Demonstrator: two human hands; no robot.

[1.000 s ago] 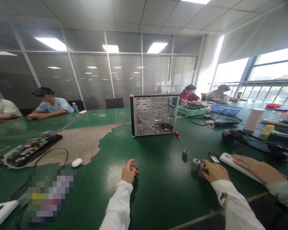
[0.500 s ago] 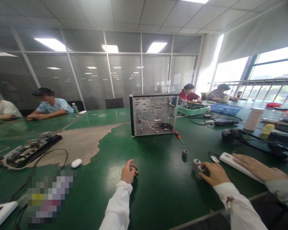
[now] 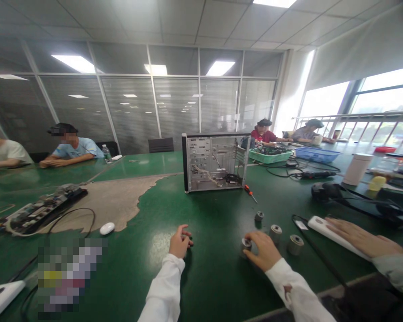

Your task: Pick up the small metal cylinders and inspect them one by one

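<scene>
My right hand [image 3: 262, 251] grips a small grey metal cylinder [image 3: 246, 245], thumb and fingers around it at the table surface. Three similar cylinders stand near it: one [image 3: 259, 216] farther off, one [image 3: 276, 234] just beyond the hand, and one [image 3: 295, 245] to its right. Each has a round top with a darker centre; their exact kind I cannot make out. My left hand [image 3: 179, 241] rests on the green table, fingers loosely bent and apart, holding nothing. Straight ahead stands an opened computer case [image 3: 216, 163], with wires inside.
A red-handled screwdriver [image 3: 250, 193] lies beside the case. At right, another person's hand [image 3: 359, 235] rests on a white power strip [image 3: 336, 235]. A circuit assembly [image 3: 47, 208] and a white computer mouse [image 3: 107, 228] lie left. Green [image 3: 272, 155] and blue [image 3: 317, 153] baskets stand farther back.
My right hand has moved left with one cylinder, away from the others. A cylinder that the hand hid before now shows on the right. My left hand has stayed in place.
</scene>
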